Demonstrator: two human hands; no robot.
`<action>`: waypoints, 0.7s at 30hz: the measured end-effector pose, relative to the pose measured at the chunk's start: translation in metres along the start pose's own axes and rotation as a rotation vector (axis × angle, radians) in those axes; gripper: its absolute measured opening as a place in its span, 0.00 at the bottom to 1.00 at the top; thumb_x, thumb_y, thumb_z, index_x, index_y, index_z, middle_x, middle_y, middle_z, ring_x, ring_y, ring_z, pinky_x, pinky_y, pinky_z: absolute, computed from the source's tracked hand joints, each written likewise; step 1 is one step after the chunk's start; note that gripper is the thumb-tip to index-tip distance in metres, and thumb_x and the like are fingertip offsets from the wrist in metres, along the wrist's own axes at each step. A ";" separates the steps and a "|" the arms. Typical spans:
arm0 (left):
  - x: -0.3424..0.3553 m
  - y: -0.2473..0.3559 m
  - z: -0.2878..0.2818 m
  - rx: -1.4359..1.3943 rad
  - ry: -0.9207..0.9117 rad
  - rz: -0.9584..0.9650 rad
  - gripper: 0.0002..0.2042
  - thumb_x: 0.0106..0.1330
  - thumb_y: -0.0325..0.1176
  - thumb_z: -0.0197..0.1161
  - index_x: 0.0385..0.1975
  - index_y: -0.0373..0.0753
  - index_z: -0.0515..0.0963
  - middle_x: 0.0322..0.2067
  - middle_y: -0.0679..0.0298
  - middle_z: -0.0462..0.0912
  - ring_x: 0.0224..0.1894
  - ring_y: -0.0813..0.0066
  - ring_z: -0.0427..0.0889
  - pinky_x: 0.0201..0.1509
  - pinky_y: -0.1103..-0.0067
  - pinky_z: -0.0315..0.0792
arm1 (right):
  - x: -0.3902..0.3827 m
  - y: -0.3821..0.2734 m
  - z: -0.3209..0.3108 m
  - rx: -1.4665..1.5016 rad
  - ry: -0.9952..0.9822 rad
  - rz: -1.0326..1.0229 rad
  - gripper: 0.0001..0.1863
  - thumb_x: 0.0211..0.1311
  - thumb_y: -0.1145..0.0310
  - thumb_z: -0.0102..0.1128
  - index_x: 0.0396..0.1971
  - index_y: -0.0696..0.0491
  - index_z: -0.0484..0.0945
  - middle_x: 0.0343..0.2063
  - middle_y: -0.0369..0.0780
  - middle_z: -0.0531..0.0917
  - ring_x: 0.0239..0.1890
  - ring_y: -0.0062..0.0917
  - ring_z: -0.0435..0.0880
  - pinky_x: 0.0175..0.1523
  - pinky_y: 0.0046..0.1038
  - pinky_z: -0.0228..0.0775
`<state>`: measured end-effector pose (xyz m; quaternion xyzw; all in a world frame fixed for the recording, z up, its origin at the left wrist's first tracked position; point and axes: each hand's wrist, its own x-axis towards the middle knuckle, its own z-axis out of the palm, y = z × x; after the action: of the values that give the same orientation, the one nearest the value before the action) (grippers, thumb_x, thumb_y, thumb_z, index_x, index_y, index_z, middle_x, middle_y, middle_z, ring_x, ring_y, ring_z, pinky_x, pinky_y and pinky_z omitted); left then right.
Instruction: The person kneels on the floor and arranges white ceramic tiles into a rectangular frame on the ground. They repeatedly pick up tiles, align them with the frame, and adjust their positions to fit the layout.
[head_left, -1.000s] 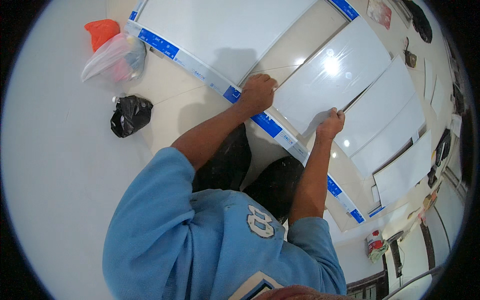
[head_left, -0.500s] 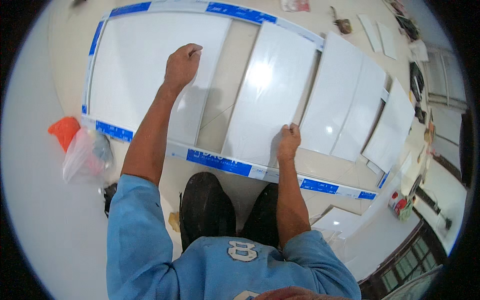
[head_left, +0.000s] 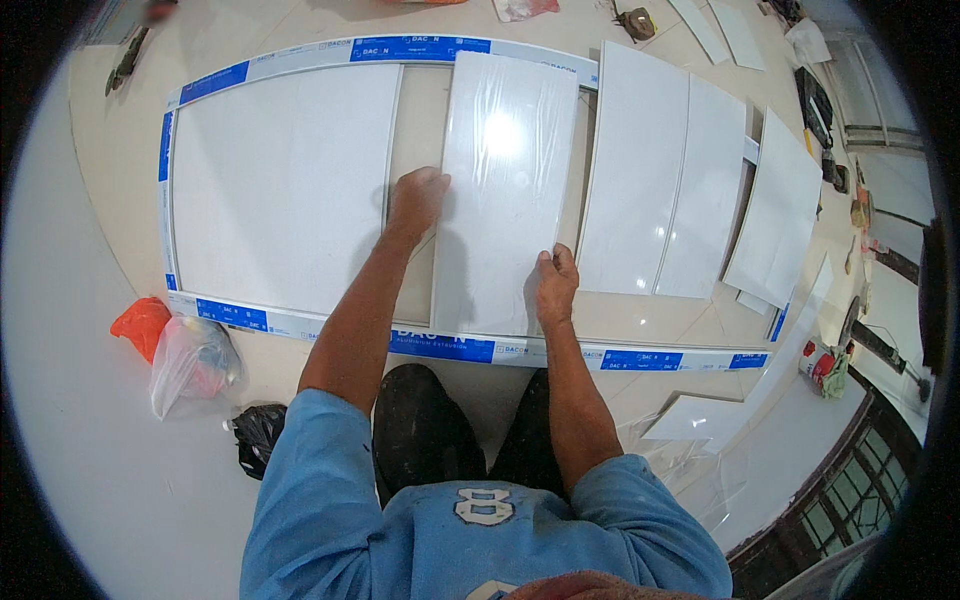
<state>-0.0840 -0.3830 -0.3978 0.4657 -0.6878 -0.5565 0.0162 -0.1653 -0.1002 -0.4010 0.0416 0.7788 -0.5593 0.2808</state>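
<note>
A glossy white panel (head_left: 495,200) with wrinkled clear film lies across a long frame (head_left: 440,346) wrapped in blue-and-white tape. Closed at the panel's left edge is my left hand (head_left: 416,205), its fingertips on that edge. Lower down, my right hand (head_left: 557,285) grips the opposite edge, thumb on the panel's face. Left of a gap, a large white panel (head_left: 285,180) fills the frame's left end. To the right lie two adjoining white panels (head_left: 635,180), (head_left: 705,190) and a tilted one (head_left: 775,215) at the frame's right end.
An orange bag (head_left: 140,325), a clear plastic bag (head_left: 195,370) and a black bag (head_left: 262,438) sit on the floor at left. White offcuts (head_left: 738,35) and a tape measure (head_left: 636,22) lie beyond the frame. A loose white piece (head_left: 692,417) is near my right elbow.
My left hand has moved from above the large left panel to the left edge of the film-covered one. My right hand keeps its hold on the other edge. The view has turned slightly.
</note>
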 end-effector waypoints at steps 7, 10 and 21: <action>-0.001 0.009 -0.016 -0.050 -0.009 -0.135 0.12 0.72 0.36 0.65 0.32 0.33 0.82 0.25 0.63 0.80 0.28 0.75 0.77 0.33 0.69 0.73 | 0.006 -0.018 0.008 -0.017 -0.067 0.007 0.07 0.72 0.74 0.59 0.43 0.61 0.80 0.31 0.31 0.73 0.34 0.17 0.69 0.42 0.23 0.64; -0.004 0.015 -0.017 -0.178 -0.061 -0.195 0.08 0.73 0.33 0.65 0.37 0.33 0.82 0.28 0.65 0.81 0.28 0.76 0.76 0.33 0.71 0.73 | 0.007 -0.021 0.005 -0.087 -0.065 -0.016 0.07 0.72 0.72 0.61 0.44 0.60 0.80 0.29 0.30 0.73 0.33 0.17 0.68 0.40 0.23 0.64; -0.084 0.103 -0.029 -0.317 0.025 0.068 0.20 0.74 0.30 0.64 0.62 0.30 0.72 0.51 0.53 0.82 0.53 0.66 0.80 0.61 0.69 0.74 | -0.014 -0.105 -0.024 -0.126 -0.207 -0.012 0.08 0.70 0.70 0.67 0.42 0.58 0.82 0.30 0.29 0.75 0.32 0.15 0.70 0.39 0.21 0.66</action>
<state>-0.0847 -0.3551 -0.2645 0.4406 -0.6067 -0.6512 0.1169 -0.2024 -0.1143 -0.3003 -0.0388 0.7795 -0.5124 0.3583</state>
